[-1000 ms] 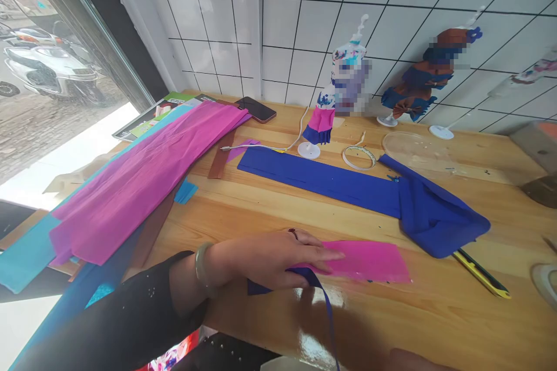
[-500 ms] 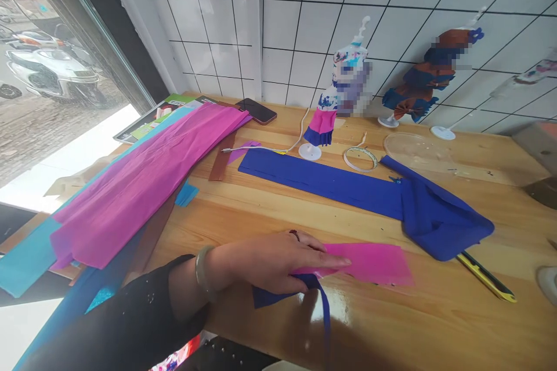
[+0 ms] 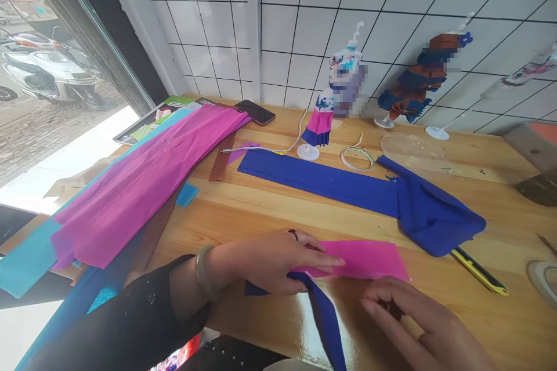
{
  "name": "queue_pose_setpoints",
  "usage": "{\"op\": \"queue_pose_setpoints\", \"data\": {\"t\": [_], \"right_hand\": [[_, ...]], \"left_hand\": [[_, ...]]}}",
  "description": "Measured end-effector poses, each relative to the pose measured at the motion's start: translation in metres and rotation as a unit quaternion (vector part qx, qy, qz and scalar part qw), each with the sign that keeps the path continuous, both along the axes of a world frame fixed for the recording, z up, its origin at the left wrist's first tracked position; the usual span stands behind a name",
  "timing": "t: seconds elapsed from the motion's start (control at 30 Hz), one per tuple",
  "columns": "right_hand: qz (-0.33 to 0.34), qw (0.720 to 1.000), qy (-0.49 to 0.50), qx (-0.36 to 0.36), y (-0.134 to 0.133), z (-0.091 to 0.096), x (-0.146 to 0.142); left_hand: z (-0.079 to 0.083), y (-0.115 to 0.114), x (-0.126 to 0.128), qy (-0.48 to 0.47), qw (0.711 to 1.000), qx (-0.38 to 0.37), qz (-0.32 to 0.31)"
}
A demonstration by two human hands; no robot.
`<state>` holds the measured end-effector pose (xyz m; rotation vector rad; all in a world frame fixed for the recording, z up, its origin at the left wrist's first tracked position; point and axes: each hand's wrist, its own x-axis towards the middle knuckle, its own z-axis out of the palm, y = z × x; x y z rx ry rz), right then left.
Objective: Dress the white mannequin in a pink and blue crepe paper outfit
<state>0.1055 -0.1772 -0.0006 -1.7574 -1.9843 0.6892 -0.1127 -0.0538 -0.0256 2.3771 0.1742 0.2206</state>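
My left hand [image 3: 278,261] presses down on a flat pink strip [image 3: 369,258] of thin crepe-like material, index finger stretched along it. Its thumb pins a narrow dark blue strip [image 3: 324,313] at the pink strip's near edge. From there the blue strip runs toward me over the table's front, and another bit of it shows left of the thumb. My right hand [image 3: 422,324] is just right of it, thumb and index fingertips pinched together below the pink strip's right end. Whether anything small is between those fingertips I cannot make out.
A long blue band [image 3: 317,177] ends in a folded heap beside a yellow cutter knife [image 3: 478,272]. Pink sheets [image 3: 152,179] lie at left. Behind stand small dressed forms [image 3: 319,127], a coiled tape measure [image 3: 357,158], a white cable and a phone [image 3: 256,112].
My right hand has come into view from the lower right. The blue strip's hanging end has swung right and now shows wider. My left hand stays nearly in place.
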Motion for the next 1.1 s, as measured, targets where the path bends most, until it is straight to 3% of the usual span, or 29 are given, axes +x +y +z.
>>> {"op": "queue_pose_setpoints", "data": {"t": [0.17, 0.43, 0.93, 1.1], "right_hand": [[-0.041, 0.995, -0.069, 0.065, 0.016, -0.023, 0.017], [-0.012, 0.987, -0.116, 0.107, 0.022, -0.051, 0.016], [-0.009, 0.979, -0.158, 0.128, 0.022, -0.054, 0.011], [-0.009, 0.982, -0.147, 0.114, 0.02, -0.053, 0.011]], "left_hand": [[-0.004, -0.001, 0.001, 0.012, 0.999, 0.031, -0.007], [-0.002, 0.0, 0.0, 0.026, 0.999, 0.015, -0.012], [-0.002, 0.002, -0.016, 0.002, 0.999, -0.028, 0.036], [0.001, -0.002, -0.036, 0.007, 0.99, 0.028, 0.137]]}}
